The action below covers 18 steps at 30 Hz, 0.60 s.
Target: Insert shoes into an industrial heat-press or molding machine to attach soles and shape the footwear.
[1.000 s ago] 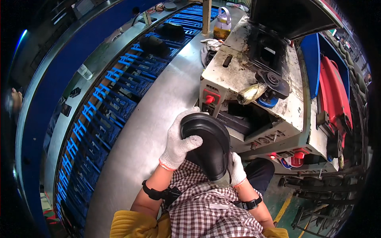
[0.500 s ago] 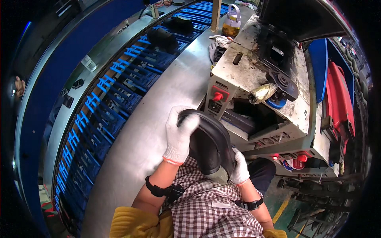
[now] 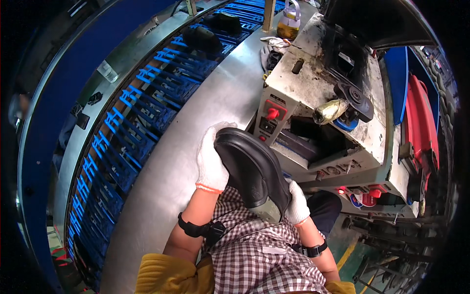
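A black leather shoe (image 3: 245, 169) is between my two gloved hands, over my checked apron. A pale greenish piece (image 3: 268, 211), which looks like part of a shoe last, shows at its lower opening. My left hand (image 3: 211, 161), in a white knit glove, wraps the shoe's rounded toe end from the left; some of its fingers are hidden behind the shoe. At the other end, on the right, my right hand (image 3: 296, 203) grips the shoe, its fingers partly out of sight behind it.
A bare metal counter (image 3: 161, 181) curves along my left, beside a conveyor with blue slats (image 3: 129, 98) carrying dark shoes (image 3: 201, 40). At the right stands a stained machine (image 3: 313, 73) with a red switch (image 3: 272, 113). Gloves (image 3: 275, 45) and a jug (image 3: 288, 24) lie beyond.
The shoe has tilted, so more of its upper surface faces me. My left thumb has left the toe's top, and that hand now cups the side. My right hand keeps its grip.
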Each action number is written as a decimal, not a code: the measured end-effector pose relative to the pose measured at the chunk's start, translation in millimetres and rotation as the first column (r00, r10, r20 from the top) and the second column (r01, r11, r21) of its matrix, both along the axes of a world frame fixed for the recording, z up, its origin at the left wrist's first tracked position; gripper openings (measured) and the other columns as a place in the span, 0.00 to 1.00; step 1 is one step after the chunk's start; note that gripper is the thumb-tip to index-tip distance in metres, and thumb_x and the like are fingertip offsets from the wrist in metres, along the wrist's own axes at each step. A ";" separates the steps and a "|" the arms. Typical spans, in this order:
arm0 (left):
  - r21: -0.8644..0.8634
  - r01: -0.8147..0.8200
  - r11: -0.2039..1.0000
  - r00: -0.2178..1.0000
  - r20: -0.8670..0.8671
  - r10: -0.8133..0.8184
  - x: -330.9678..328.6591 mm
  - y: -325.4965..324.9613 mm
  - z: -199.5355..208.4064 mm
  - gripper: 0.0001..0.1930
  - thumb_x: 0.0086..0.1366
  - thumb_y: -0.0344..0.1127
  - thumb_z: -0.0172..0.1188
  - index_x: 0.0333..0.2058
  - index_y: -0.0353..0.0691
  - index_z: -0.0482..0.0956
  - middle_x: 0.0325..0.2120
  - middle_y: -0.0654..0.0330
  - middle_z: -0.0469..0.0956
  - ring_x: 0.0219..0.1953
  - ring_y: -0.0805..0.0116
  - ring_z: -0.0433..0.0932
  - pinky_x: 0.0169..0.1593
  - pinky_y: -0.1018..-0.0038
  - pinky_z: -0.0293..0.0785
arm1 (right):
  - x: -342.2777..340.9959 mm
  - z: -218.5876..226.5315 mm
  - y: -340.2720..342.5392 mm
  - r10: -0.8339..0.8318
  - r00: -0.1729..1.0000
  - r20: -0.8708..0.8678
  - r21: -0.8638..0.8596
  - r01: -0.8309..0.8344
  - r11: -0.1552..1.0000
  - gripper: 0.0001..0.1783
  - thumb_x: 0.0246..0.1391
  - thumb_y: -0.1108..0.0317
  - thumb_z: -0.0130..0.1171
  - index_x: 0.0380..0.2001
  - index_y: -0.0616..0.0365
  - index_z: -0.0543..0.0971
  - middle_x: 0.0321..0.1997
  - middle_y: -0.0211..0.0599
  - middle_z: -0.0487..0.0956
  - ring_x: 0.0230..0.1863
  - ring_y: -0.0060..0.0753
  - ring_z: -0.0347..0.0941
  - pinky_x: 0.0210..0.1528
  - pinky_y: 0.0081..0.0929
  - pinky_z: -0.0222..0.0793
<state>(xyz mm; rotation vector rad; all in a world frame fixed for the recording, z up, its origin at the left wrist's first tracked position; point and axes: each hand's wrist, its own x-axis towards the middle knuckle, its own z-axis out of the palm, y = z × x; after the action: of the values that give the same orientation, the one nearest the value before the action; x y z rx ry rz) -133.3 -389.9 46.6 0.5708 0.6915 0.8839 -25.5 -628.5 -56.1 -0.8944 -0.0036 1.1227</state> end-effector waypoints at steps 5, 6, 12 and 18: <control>-0.015 -0.005 1.000 1.000 0.025 0.006 -0.1 14.2 -12.2 0.22 0.81 0.44 0.43 0.52 0.31 0.80 0.51 0.48 0.84 0.52 0.56 0.82 0.62 0.62 0.76 | 1.7 12.0 2.9 0.055 0.990 0.132 -0.035 -0.051 0.998 0.25 0.77 0.58 0.49 0.63 0.68 0.75 0.61 0.44 0.81 0.60 0.33 0.79 0.67 0.34 0.72; -0.056 -0.015 0.998 0.999 0.029 0.017 0.3 17.0 -13.3 0.22 0.80 0.44 0.43 0.52 0.32 0.80 0.50 0.48 0.84 0.52 0.55 0.82 0.62 0.61 0.76 | 1.3 16.7 3.7 0.084 0.981 0.172 -0.050 -0.077 0.996 0.26 0.77 0.57 0.48 0.64 0.68 0.75 0.62 0.44 0.81 0.60 0.33 0.78 0.68 0.34 0.71; -0.135 0.005 0.991 0.995 0.096 0.008 -2.0 29.1 -34.2 0.23 0.80 0.46 0.43 0.52 0.33 0.81 0.49 0.48 0.84 0.51 0.53 0.81 0.62 0.59 0.76 | -0.2 30.4 8.4 0.147 0.948 0.281 -0.063 -0.135 0.989 0.27 0.78 0.56 0.47 0.65 0.68 0.74 0.64 0.44 0.79 0.62 0.33 0.76 0.69 0.32 0.69; -0.107 0.034 0.994 0.995 0.095 -0.024 -8.1 33.3 -41.3 0.22 0.79 0.45 0.44 0.53 0.34 0.82 0.49 0.51 0.85 0.51 0.56 0.82 0.60 0.62 0.77 | -0.6 32.4 10.2 0.176 0.940 0.292 -0.098 -0.153 0.983 0.26 0.79 0.57 0.45 0.65 0.68 0.74 0.65 0.44 0.79 0.62 0.32 0.76 0.69 0.31 0.69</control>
<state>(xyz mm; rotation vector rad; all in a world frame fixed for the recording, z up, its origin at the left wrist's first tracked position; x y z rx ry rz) -141.4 -356.6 5.3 0.4386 0.6409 0.8350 -26.2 -618.3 -23.7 -1.1414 -0.2932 1.1375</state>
